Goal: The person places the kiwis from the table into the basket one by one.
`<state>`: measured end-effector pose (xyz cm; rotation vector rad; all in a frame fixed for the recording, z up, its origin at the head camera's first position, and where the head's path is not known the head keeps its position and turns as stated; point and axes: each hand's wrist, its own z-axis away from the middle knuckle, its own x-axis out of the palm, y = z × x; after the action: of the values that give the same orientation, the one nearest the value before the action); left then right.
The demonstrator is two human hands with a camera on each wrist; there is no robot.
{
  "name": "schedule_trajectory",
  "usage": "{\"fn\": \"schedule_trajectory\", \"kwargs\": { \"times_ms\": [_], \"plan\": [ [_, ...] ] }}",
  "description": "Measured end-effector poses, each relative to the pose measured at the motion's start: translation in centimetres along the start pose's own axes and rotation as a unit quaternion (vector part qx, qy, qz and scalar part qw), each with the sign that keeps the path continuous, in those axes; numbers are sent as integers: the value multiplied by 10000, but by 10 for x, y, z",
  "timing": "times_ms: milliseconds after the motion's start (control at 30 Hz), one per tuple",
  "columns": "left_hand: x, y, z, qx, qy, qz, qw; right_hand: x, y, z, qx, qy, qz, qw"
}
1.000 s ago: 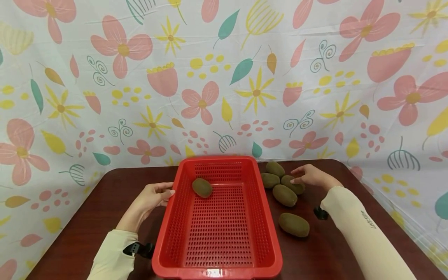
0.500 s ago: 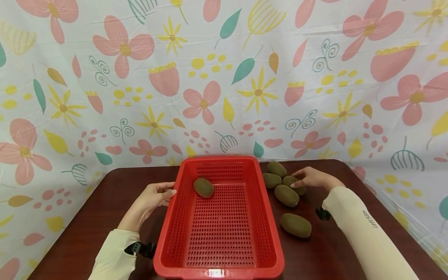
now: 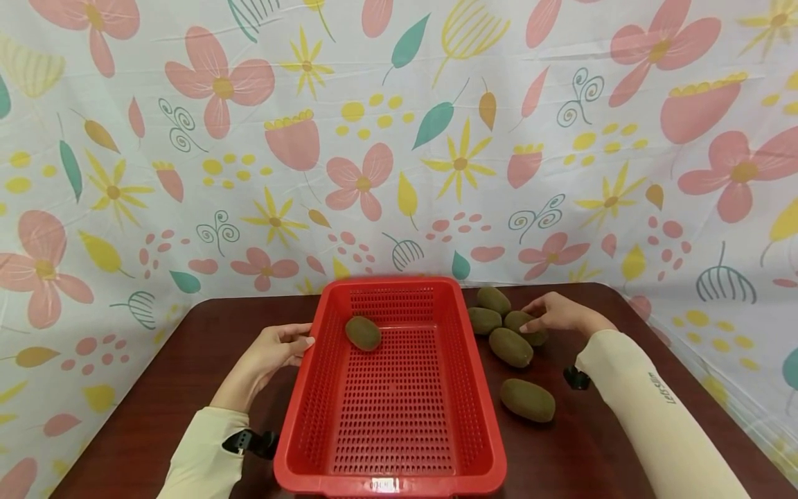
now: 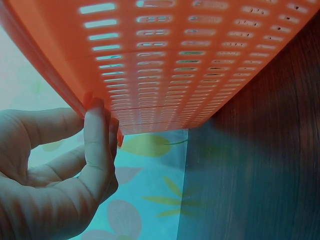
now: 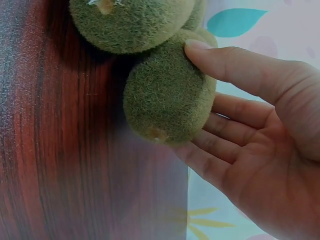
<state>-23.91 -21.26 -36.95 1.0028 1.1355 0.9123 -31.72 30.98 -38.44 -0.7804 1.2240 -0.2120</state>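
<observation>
A red perforated plastic basket (image 3: 391, 478) stands on the table, with one brown fuzzy kiwi (image 3: 363, 333) lying inside near its far left corner. At the basket's left rim my left hand (image 3: 274, 355) pinches the edge between thumb and fingers; the left wrist view shows the hand (image 4: 65, 165) there against the slotted wall (image 4: 150, 65). To the right of the basket my right hand (image 3: 557, 313) holds a kiwi (image 3: 524, 326) in a cluster. The right wrist view has the thumb on this kiwi (image 5: 167, 92) and the fingers behind it, partly hidden.
Touching or close to the held kiwi are a front kiwi (image 3: 510, 348), a left kiwi (image 3: 484, 321) and a back kiwi (image 3: 494, 301). Another kiwi (image 3: 527, 400) lies apart, nearer the front. Behind the dark wooden table (image 3: 168, 402) hangs a flowered cloth (image 3: 399, 138).
The head view has shifted slightly, so everything appears a little further right. Both hands keep nearly the same places, the left at the basket rim and the right at the same kiwi.
</observation>
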Motion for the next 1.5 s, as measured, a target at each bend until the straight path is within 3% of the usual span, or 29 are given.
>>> {"fn": "schedule_trajectory", "kwargs": {
  "times_ms": [267, 767, 1133, 1500],
  "plan": [
    [1, 1, 0, -3, 11, 21, 10000, -6, -5, 5, 258, 191, 116, 9994],
    [0, 4, 3, 103, -97, 79, 9999, -20, -21, 4, 369, 513, 414, 9971],
    [1, 4, 3, 106, -117, 85, 9998, -26, -39, -1, -82, 983, 383, 9944],
    [1, 1, 1, 19, -45, 105, 9999, -31, -62, -10, 48, 1179, 237, 9927]
  ]
}}
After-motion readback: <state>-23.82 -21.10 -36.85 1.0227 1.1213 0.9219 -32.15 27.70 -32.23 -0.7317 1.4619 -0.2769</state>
